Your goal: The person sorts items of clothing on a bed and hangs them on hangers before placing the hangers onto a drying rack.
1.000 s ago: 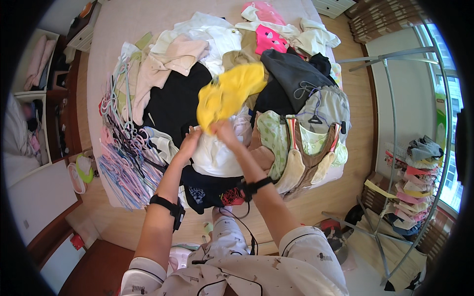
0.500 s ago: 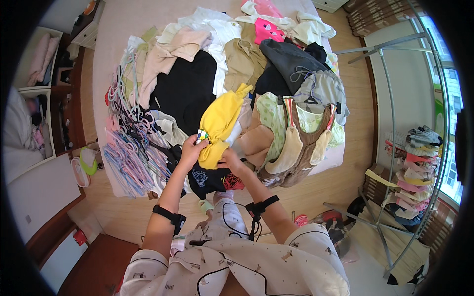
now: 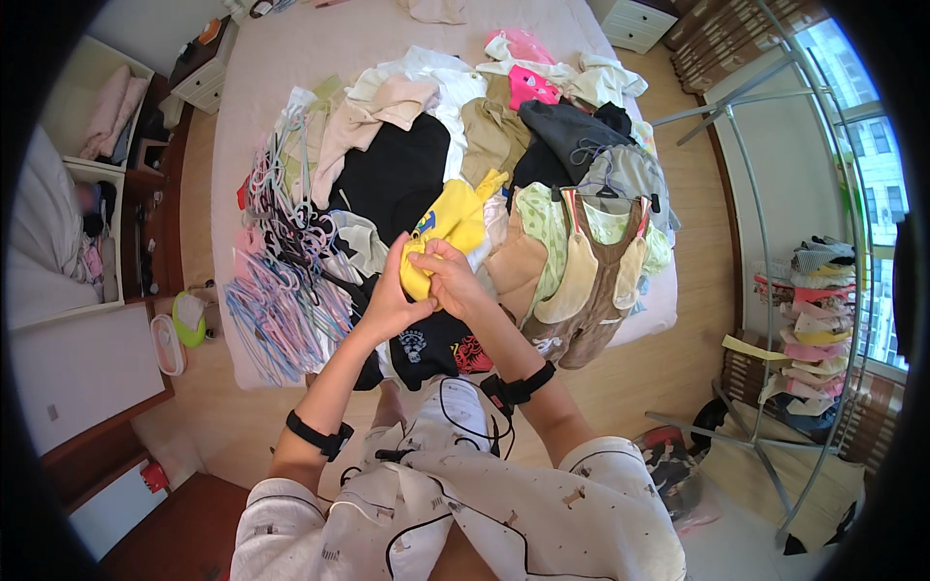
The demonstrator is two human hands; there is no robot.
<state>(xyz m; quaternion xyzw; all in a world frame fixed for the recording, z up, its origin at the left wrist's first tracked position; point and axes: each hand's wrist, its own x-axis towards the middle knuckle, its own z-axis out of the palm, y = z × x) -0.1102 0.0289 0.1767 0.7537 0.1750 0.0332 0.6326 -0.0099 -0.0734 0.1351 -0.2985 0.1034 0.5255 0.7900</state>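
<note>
A bunched yellow garment (image 3: 457,221) with a blue print is held up over the near side of the bed. My left hand (image 3: 392,302) is closed round its near end, thumb toward the right. My right hand (image 3: 451,279) grips the same end from the right, fingers bent over the cloth. The garment's far end stretches away to the upper right. Beneath the hands lie dark printed clothes (image 3: 426,349). Beyond them spreads a black garment (image 3: 392,174).
A heap of hangers (image 3: 286,300) covers the bed's left side. Brown overalls (image 3: 605,261) on a hanger lie to the right, beside a green-patterned garment (image 3: 542,218). A metal rack (image 3: 760,194) stands at the right, with small clothes (image 3: 819,339) hanging beyond it.
My hands have come together and lifted slightly, gathering the near end of the yellow garment. The blue print now shows where a colourful patch showed before. The view has shifted, showing more of the bed's far side.
</note>
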